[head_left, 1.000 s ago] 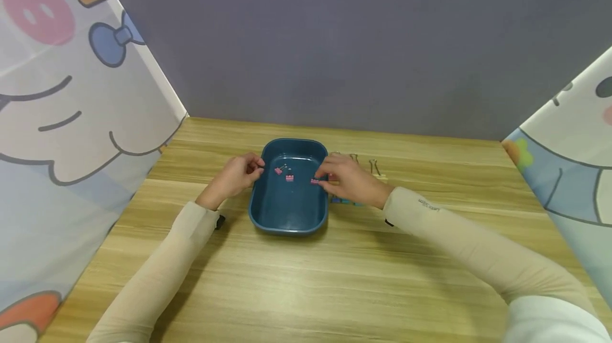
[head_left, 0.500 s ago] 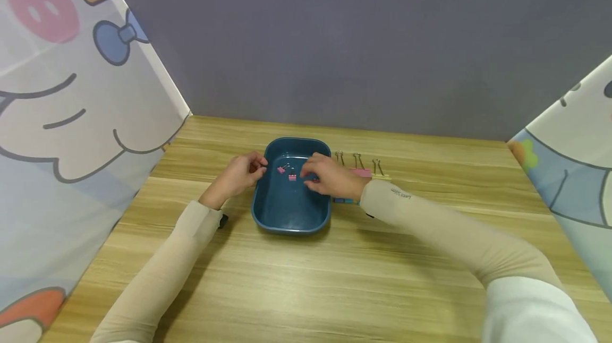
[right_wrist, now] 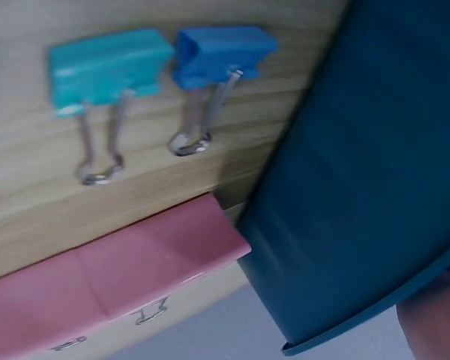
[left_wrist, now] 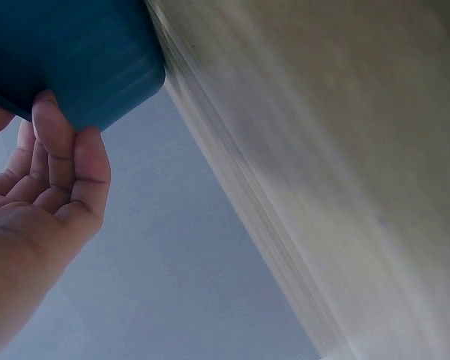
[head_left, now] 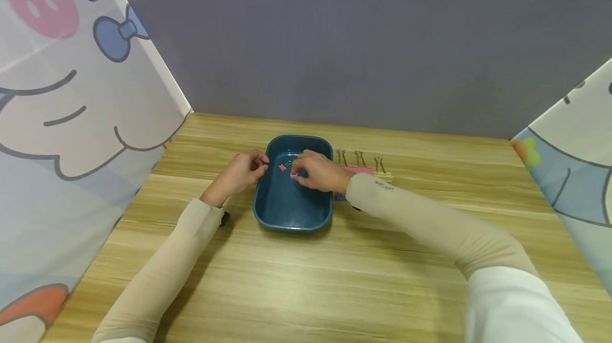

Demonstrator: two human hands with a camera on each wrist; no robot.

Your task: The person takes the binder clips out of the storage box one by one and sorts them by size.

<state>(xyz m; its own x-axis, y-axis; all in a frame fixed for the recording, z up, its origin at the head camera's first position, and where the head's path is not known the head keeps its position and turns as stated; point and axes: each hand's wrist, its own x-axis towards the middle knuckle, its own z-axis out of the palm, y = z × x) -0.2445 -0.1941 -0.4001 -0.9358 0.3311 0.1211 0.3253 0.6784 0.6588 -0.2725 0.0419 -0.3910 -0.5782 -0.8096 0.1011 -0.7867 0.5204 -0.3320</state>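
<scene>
A dark blue plastic tray (head_left: 292,215) stands on the table. My left hand (head_left: 239,176) is at its left rim; in the left wrist view the fingers (left_wrist: 90,161) lie against the outer wall, with the thumb over the rim. My right hand (head_left: 317,170) reaches over the right rim into the tray. Its thumb and index finger pinch a small pink binder clip (head_left: 294,176) low inside. Another small pink binder clip (head_left: 282,168) with silver handles lies just to its left. The right hand covers the part of the tray beneath it.
Right of the tray stand large pink binder clips (head_left: 358,169) and a yellow one (head_left: 384,177). In the right wrist view, a teal binder clip (right_wrist: 109,67) and a blue one (right_wrist: 223,54) lie close to the tray wall. A grey panel (head_left: 334,51) rises behind the table.
My right hand has moved left across the tray, from a pink binder clip near the right wall to the one in the middle. The left hand has stayed at the left rim.
</scene>
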